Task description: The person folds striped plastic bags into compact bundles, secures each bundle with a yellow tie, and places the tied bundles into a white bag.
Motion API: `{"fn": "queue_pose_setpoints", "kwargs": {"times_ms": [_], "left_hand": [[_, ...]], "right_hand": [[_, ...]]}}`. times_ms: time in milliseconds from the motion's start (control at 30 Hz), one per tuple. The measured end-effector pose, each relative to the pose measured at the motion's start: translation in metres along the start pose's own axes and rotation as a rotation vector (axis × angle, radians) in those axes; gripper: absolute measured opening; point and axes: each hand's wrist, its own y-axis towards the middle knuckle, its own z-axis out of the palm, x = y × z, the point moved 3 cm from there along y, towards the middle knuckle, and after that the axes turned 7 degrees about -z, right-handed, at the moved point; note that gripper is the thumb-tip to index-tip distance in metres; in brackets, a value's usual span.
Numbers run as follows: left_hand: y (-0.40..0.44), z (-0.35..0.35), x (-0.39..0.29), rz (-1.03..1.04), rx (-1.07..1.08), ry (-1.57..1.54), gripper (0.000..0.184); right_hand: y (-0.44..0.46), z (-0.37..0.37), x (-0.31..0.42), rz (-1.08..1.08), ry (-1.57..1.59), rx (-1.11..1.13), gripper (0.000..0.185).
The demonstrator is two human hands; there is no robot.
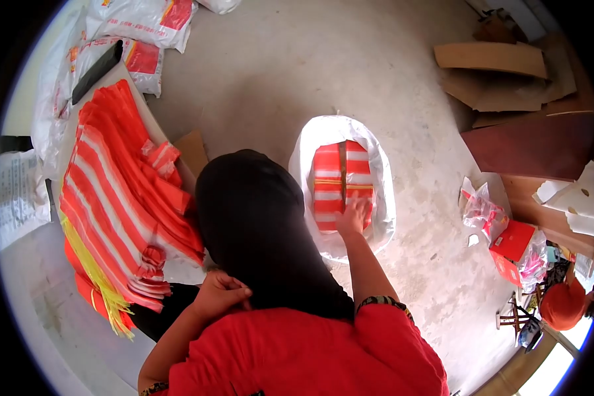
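My right hand [354,214] reaches into a white sack [384,165] standing on the floor. Its fingers lie spread on the lower right part of a red-and-white striped bundle [328,160] inside. Yellowish bands cross the bundle, and a dark strip runs down its middle. My left hand [222,294] rests beside my black-clad knee, its fingers curled, with nothing visible in them. To the left, a large stack of red-and-white striped sheets [112,191] lies spread, with yellow strands [102,287] along its lower edge.
White and red printed bags [138,23] are piled at the upper left, near a dark roll [98,71]. Cardboard [492,59] and a dark red box [531,145] stand at the right. Plastic-wrapped red items [511,241] lie below them. Someone in orange [562,305] is at the lower right.
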Motion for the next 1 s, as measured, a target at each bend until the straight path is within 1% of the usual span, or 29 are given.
{"fn": "queue_pose_setpoints", "kwargs": {"times_ms": [33,133,167,267,300,433,533,600,633,700,733,833,900,967,1000], "left_hand": [[0.0,0.001,0.0,-0.004,0.002,-0.01,0.004],[0.0,0.001,-0.001,-0.005,0.003,-0.027,0.004],[0.001,0.0,0.001,-0.004,0.004,-0.027,0.004],[0.0,-0.001,-0.001,-0.024,-0.027,0.021,0.004],[-0.001,-0.002,-0.002,-0.035,-0.043,0.043,0.004],[0.002,-0.002,0.001,-0.004,-0.025,-0.02,0.003],[0.003,-0.003,0.003,-0.02,-0.026,-0.01,0.003],[0.002,-0.003,0.001,-0.057,-0.042,0.027,0.003],[0.002,-0.003,0.002,-0.044,-0.031,0.009,0.004],[0.004,-0.003,0.004,-0.016,-0.008,-0.027,0.004],[0.004,-0.003,0.004,-0.029,-0.014,0.002,0.004],[0.002,0.0,0.001,-0.069,-0.03,0.088,0.006],[0.001,0.005,-0.009,-0.09,-0.043,0.152,0.009],[0.003,0.007,-0.01,-0.046,-0.007,0.133,0.011],[0.004,0.009,-0.01,-0.023,0.011,0.121,0.013]], "right_hand": [[-0.003,-0.005,0.014,-0.093,-0.218,0.014,0.09],[0.022,-0.016,0.038,-0.226,-0.377,-0.017,0.086],[0.033,-0.022,0.044,-0.181,-0.414,0.054,0.087],[0.073,-0.019,0.027,-0.106,-0.378,0.137,0.091],[0.08,-0.017,0.017,-0.153,-0.39,0.136,0.095],[0.098,-0.031,0.013,-0.152,-0.405,0.297,0.101],[0.101,-0.033,0.013,-0.184,-0.402,0.278,0.1],[0.1,-0.037,0.015,-0.17,-0.368,0.275,0.097],[0.099,-0.039,0.016,-0.163,-0.35,0.273,0.096],[0.091,-0.043,0.023,-0.137,-0.305,0.202,0.09],[0.085,-0.043,0.027,-0.128,-0.284,0.167,0.087],[0.042,-0.038,0.039,-0.198,-0.306,-0.01,0.081],[0.022,-0.027,0.036,-0.337,-0.291,-0.015,0.078],[0.005,-0.019,0.037,-0.479,-0.22,-0.023,0.074],[-0.003,-0.022,0.04,-0.503,-0.178,-0.034,0.071]]}}
